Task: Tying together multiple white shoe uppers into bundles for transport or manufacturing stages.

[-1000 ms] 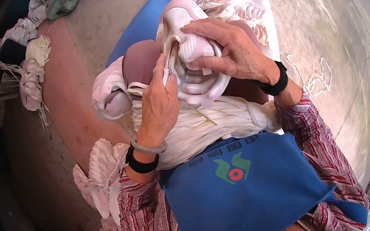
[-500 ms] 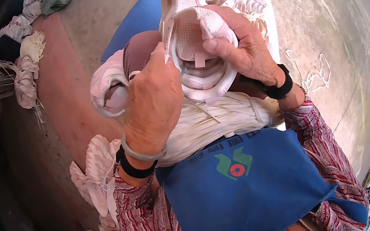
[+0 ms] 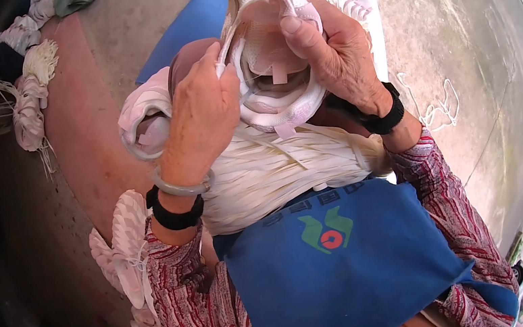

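Observation:
A white and pink sneaker (image 3: pixel 272 103) is between my hands, its opening toward me and a pink pull tab on the near rim. My left hand (image 3: pixel 201 108) pinches a white edge at the left of the opening. My right hand (image 3: pixel 342 48) grips the right flap, thumb on top and fingers behind it. The tongue and a small pink tag show inside. Beyond the opening rises a pale mesh toe; whether it belongs to this sneaker I cannot tell. A second white and pink sneaker (image 3: pixel 146 117) sits left of my left hand.
A thick bundle of flat white laces (image 3: pixel 283 170) lies across my lap above a blue apron (image 3: pixel 335 282). More lace bundles (image 3: pixel 127 246) lie on the left, others (image 3: pixel 27 111) at the far left. One loose white lace (image 3: pixel 433 105) lies on the floor at right.
Both hands and the sneaker have shifted slightly left in view. The opening is spread wider, and the pull tab on its near rim shows more clearly.

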Demonstrator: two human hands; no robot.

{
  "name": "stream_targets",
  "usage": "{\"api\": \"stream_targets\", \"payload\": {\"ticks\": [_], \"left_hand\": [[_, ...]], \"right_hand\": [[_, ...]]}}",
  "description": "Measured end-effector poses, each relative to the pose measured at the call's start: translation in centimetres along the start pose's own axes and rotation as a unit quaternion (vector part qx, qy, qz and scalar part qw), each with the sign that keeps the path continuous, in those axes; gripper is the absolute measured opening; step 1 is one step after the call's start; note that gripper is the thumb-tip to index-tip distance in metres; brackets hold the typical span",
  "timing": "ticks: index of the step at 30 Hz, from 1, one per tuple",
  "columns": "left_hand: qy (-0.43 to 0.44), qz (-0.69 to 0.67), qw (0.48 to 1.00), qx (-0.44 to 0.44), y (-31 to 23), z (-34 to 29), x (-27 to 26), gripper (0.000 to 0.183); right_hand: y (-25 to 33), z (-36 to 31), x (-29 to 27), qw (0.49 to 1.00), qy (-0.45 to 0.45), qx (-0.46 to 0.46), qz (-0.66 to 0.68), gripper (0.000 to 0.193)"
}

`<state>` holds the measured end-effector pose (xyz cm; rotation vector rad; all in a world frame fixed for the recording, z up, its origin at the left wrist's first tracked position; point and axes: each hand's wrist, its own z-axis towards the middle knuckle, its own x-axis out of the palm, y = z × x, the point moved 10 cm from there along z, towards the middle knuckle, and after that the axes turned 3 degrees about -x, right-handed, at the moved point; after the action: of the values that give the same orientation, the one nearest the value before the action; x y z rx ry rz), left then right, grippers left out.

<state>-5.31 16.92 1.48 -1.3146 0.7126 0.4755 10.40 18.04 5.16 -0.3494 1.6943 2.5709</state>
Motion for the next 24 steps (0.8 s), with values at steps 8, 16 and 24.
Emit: {"api": "stream_targets", "payload": {"ticks": [8,16,24], "left_hand": [[0.037,-0.012,0.999,-0.037,-0.3,-3.1,3.7,0.056],[0.038,-0.016,0.999,-0.020,0.5,-1.8,1.6,0.048],[0.000,-0.059,0.995,-0.077,1.9,-1.5,0.7,0.036]], "right_hand": [[0.0,0.1,1.0,0.984,0.076,-0.048,-0.152,0.040],[1.3,-1.6,3.0,0.945,0.213,-0.144,-0.205,0.067],[-1.5,-2.7,0.7,0.965,0.219,-0.040,-0.137,0.073]]}}
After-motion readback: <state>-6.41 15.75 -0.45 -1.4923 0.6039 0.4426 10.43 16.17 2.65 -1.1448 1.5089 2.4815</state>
